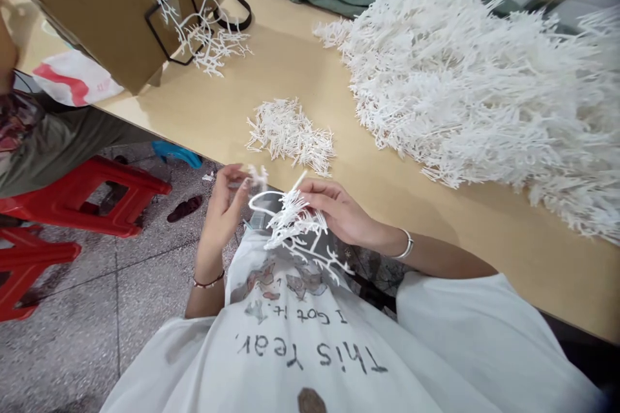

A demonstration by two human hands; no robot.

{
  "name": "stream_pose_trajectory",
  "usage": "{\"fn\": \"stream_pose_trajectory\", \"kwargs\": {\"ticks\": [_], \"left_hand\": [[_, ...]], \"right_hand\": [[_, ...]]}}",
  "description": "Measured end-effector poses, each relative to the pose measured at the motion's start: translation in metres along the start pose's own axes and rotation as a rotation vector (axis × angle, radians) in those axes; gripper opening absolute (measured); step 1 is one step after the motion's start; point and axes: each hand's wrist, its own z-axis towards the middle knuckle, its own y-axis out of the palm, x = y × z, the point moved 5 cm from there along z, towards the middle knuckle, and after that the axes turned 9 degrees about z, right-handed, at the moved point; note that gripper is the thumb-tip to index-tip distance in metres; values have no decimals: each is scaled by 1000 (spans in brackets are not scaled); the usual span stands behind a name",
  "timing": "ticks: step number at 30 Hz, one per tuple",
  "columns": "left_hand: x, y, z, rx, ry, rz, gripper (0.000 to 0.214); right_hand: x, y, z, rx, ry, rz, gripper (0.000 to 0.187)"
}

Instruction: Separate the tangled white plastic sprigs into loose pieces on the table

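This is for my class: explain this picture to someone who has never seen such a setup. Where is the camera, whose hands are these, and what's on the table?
One camera, worn on a person's head, looks down, so their white printed T-shirt appears upside down at the bottom. The two bare hands are theirs. The right hand holds a white, branching, coral-like sprig. The left hand is raised beside it, with its fingertips near a small white fragment. On the tan tabletop lie a large heap of similar white sprigs and a smaller white pile.
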Motion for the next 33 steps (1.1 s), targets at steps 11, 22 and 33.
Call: {"fn": "stream_pose_trajectory", "kwargs": {"ticks": [11, 22, 33], "left_hand": [[65, 12, -42, 21, 405, 352, 24], [42, 24, -28, 78, 356, 65, 8], [-1, 3, -25, 269, 3, -202, 18]], "right_hand": [[-5, -3, 2, 39, -185, -131, 17], [-5, -4, 3, 25, -102, -45, 30], [19, 17, -20, -184, -69, -438, 28]]}}
